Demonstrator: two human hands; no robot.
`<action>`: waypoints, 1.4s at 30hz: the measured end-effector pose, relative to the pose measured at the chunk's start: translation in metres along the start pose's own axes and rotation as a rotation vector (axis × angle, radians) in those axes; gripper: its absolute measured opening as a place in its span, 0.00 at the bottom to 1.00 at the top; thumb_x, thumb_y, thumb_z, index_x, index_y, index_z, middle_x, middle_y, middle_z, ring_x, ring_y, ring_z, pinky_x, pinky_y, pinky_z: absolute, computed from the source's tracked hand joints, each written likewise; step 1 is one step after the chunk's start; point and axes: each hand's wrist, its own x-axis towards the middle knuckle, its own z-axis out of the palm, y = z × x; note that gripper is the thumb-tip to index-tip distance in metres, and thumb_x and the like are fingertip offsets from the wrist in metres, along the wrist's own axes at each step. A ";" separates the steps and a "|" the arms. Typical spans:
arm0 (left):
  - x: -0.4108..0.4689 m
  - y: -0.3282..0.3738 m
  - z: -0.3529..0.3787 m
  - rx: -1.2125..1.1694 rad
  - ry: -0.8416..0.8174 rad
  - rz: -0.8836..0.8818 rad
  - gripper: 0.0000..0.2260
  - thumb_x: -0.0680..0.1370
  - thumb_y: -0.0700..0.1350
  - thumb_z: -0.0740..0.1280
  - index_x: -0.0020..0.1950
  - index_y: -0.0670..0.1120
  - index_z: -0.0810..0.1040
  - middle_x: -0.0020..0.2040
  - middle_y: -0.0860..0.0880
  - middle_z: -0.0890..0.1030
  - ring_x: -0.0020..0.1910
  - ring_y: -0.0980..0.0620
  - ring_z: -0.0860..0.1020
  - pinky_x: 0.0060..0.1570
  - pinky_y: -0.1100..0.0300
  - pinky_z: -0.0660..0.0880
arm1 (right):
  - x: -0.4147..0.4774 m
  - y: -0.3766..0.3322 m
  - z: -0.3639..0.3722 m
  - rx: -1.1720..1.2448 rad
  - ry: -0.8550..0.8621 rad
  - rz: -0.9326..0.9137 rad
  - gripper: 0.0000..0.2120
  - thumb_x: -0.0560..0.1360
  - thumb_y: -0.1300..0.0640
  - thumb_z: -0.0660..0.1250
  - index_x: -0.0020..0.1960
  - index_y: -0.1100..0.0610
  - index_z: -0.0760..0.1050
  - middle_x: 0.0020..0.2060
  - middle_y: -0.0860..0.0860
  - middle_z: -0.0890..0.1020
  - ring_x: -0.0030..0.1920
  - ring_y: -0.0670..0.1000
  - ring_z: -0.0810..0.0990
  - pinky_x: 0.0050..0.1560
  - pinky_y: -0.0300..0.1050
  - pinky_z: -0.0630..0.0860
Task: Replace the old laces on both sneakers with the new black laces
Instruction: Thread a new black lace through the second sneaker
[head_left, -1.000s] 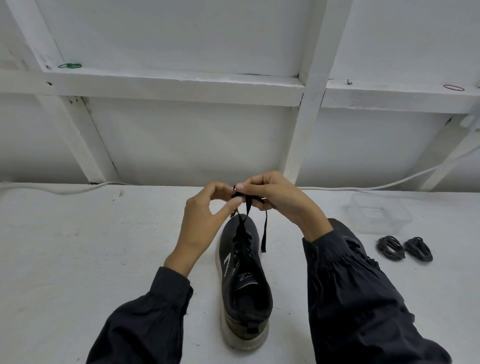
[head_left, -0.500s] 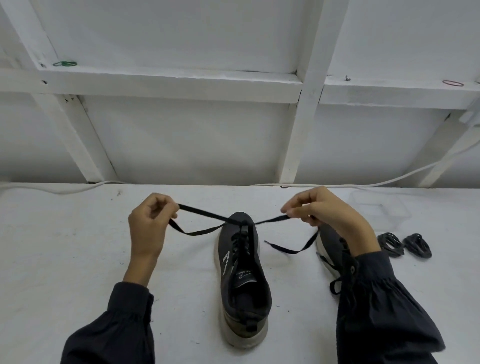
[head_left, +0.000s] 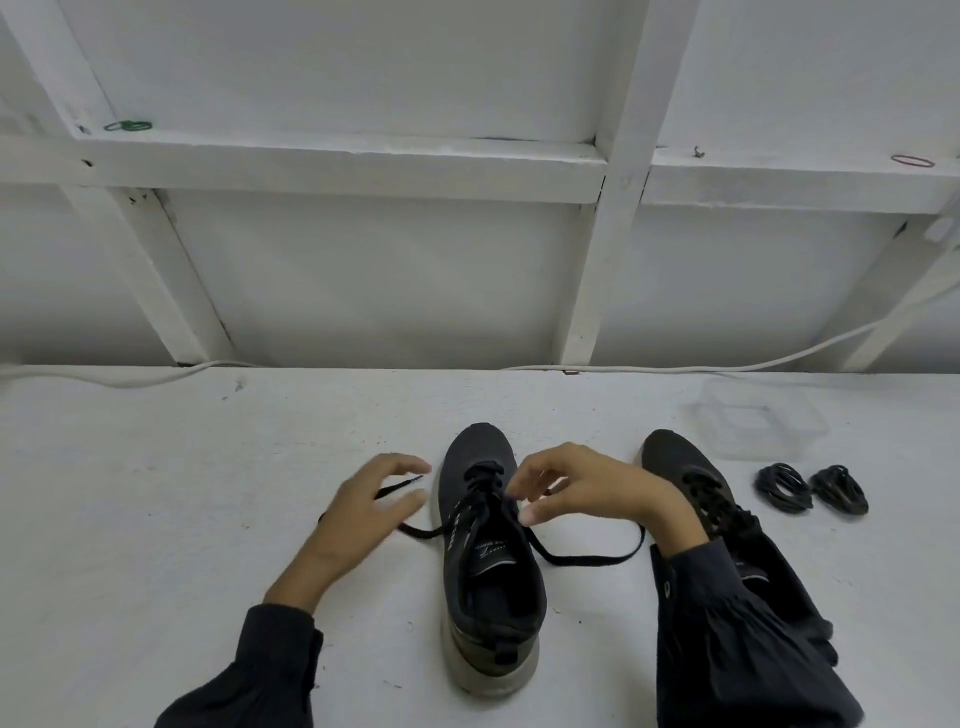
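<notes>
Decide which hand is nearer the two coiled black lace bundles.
Right. The right hand hovers at the middle sneaker, left of the coiled lace bundles; the left hand is beyond that sneaker, farther away.

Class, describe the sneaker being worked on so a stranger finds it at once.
On the white table, two dark sneakers point toward the wall. The middle sneaker stands between the left hand and right hand. Unlike the other sneaker, half hidden behind a sleeve, it shows toe to heel.

Matt knit-cloth sneaker (head_left: 488, 545), rubbery sole
</notes>
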 end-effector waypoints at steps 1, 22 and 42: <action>-0.002 0.008 0.006 -0.029 -0.058 0.036 0.08 0.77 0.45 0.70 0.55 0.55 0.79 0.55 0.61 0.80 0.60 0.65 0.75 0.58 0.71 0.68 | 0.002 0.000 0.003 0.037 -0.013 -0.018 0.10 0.72 0.57 0.76 0.53 0.55 0.82 0.47 0.46 0.84 0.50 0.47 0.82 0.55 0.41 0.77; -0.017 0.021 0.017 -0.089 -0.142 0.120 0.04 0.76 0.44 0.72 0.41 0.49 0.83 0.41 0.53 0.83 0.47 0.55 0.81 0.42 0.66 0.75 | -0.011 0.009 0.021 0.267 0.085 -0.072 0.05 0.77 0.64 0.65 0.44 0.58 0.77 0.37 0.51 0.82 0.39 0.47 0.78 0.47 0.44 0.74; -0.021 0.005 0.005 -0.270 -0.265 0.032 0.07 0.75 0.48 0.70 0.36 0.55 0.79 0.42 0.43 0.84 0.48 0.41 0.82 0.59 0.49 0.77 | -0.031 0.030 0.058 0.675 0.397 0.109 0.03 0.68 0.57 0.65 0.37 0.57 0.74 0.25 0.48 0.62 0.27 0.47 0.57 0.28 0.35 0.56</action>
